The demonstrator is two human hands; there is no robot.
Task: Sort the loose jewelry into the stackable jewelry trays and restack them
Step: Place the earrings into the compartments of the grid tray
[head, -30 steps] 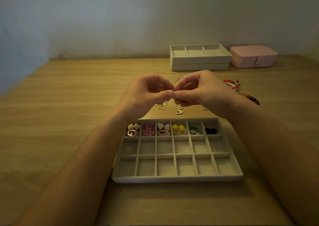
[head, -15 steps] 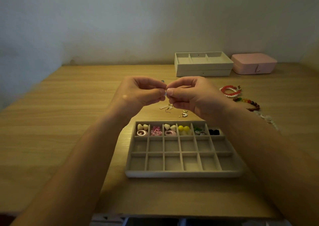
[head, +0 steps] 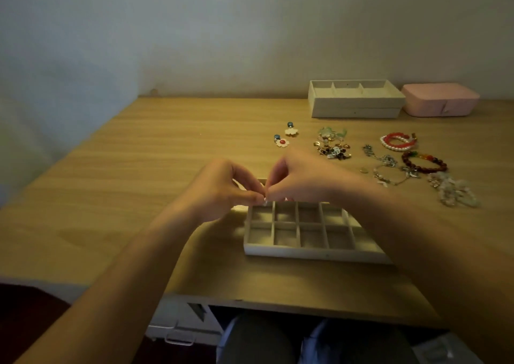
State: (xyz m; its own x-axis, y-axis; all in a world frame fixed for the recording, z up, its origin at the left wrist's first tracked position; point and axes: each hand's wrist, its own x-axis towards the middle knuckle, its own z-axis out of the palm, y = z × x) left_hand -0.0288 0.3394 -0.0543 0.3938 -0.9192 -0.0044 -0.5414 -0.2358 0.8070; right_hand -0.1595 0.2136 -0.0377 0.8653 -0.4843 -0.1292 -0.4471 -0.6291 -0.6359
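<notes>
The main risk lay at the pinch itself; the small piece held between the left hand and the right hand showed only as a pale speck, and what kind of jewelry it was could not be told; if either pinch loosened while both hands worked on it, it would probably drop; over the divided tray it might land in a wrong compartment, and past the far rim it could skitter across the wooden table and be hard to find in the dim light. A second hazard was the right forearm, which crossed above the tray's right side; a careless sweep could shove the tray, or brush the dark red bead bracelet and the chain bracelets lying to the right.

Both hands hovered together over the far edge of the tray, knuckles raised; thumb and forefinger of each pinched the piece, fingertips meeting, the other fingers curled in. They hid the tray's far row; the compartments in view looked empty. Beyond the hands lay the flower earrings and a heap of charms; the stacked trays stood far right beside a pink box; sorting seemed well short of done.
</notes>
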